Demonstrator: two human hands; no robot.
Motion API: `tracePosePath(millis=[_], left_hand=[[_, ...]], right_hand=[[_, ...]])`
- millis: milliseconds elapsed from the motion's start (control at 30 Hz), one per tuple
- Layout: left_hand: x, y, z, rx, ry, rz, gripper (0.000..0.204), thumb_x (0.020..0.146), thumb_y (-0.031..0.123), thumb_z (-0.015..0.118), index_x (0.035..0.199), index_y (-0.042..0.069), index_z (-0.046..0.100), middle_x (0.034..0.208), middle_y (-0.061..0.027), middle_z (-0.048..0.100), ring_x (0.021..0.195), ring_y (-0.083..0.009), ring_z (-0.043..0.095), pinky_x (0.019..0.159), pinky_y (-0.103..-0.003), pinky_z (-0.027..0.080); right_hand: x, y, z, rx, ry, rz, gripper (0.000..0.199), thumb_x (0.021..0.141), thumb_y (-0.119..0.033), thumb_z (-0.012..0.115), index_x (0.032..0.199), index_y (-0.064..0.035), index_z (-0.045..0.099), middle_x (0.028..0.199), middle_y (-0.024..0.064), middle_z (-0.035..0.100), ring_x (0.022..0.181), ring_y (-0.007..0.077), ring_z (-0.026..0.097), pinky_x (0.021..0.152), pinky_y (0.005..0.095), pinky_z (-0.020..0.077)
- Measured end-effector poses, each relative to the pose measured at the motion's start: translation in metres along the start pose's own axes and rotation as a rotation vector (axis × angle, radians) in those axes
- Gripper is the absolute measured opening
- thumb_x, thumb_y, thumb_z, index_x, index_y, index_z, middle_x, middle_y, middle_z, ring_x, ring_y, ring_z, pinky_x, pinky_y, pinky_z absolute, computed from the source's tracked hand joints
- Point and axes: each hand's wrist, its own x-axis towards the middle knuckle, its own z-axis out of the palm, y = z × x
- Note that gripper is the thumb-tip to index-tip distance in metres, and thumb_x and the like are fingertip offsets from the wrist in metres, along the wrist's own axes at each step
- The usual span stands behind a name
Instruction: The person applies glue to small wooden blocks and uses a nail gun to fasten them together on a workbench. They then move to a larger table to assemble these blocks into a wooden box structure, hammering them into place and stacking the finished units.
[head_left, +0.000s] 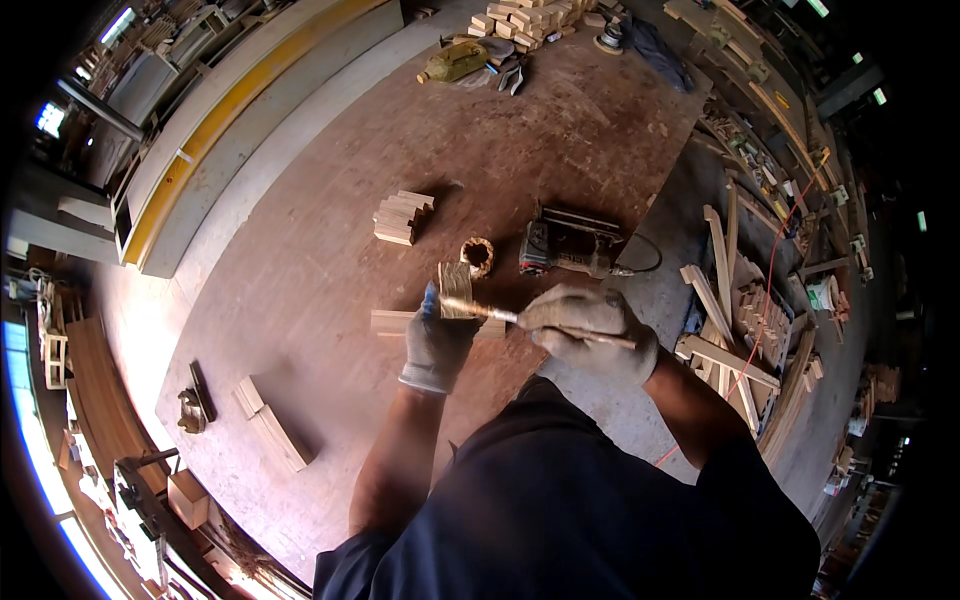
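In a grey glove with blue at a fingertip, my left hand is closed on the edge of a small wooden block. My right hand, also gloved, grips a thin-handled brush, its bristles over the near end of the block; whether they touch I cannot tell. Just beyond the block stands a round open pot with a crusted rim. A flat wooden strip lies on the table beneath my hands, partly hidden by them. To the right of the pot rests a nail gun with a hose.
On the brown table are a small stack of wood pieces, joined strips and a dark metal tool. A yellowish bottle and piled blocks sit at the far end. Timber offcuts crowd the right side.
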Motion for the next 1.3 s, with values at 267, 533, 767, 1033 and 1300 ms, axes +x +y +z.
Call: tracePosePath(millis=[267,533,767,1033,1300], left_hand=[[0.003,-0.006,-0.019,0.162,0.004,0.082,0.047,0.108,0.044,0.061,0.136,0.007,0.064,0.117,-0.0122,0.075,0.103,-0.0302,0.071,0.088,-0.047,0.059],[-0.029,0.018,-0.009,0.499,-0.069,0.114,0.051,0.107,0.049,0.064,0.138,0.008,0.064,0.119,-0.0106,0.074,0.096,-0.0281,0.072,0.085,-0.044,0.060],[-0.073,0.042,-0.020,0.477,-0.030,0.008,0.050,0.109,0.038,0.062,0.149,0.006,0.058,0.128,-0.0121,0.071,0.114,-0.0265,0.069,0.096,-0.046,0.060],[-0.054,0.051,-0.009,0.348,-0.167,-0.009,0.047,0.106,0.024,0.068,0.146,0.000,0.061,0.123,-0.0123,0.072,0.110,-0.0252,0.069,0.095,-0.044,0.060],[-0.050,0.049,0.014,0.532,-0.125,0.061,0.044,0.100,0.019,0.075,0.138,-0.001,0.068,0.114,-0.0101,0.074,0.101,-0.0230,0.072,0.090,-0.040,0.061]], right_hand=[[-0.013,0.026,-0.008,0.158,0.196,0.168,0.019,0.102,0.003,0.063,0.117,0.0039,0.074,0.098,0.0143,0.078,0.087,0.0175,0.075,0.080,0.0307,0.0639],[0.026,0.090,0.009,0.065,0.350,0.553,0.013,0.105,-0.011,0.070,0.109,-0.0001,0.078,0.094,0.0046,0.079,0.081,0.0095,0.070,0.075,0.0288,0.0586],[0.053,0.221,0.106,-0.928,-0.011,-0.081,0.014,0.086,-0.021,0.068,0.078,-0.0153,0.079,0.078,0.0080,0.076,0.079,0.0267,0.072,0.070,0.0453,0.0601],[0.034,0.179,0.093,-0.131,0.237,0.742,0.038,0.087,-0.038,0.081,0.102,-0.0048,0.071,0.091,0.0244,0.076,0.089,0.0429,0.076,0.082,0.0537,0.0584],[-0.081,0.144,0.126,-0.432,-0.041,0.491,0.058,0.075,-0.035,0.088,0.119,-0.0024,0.070,0.108,0.0207,0.072,0.101,0.0410,0.074,0.093,0.0513,0.0581]])
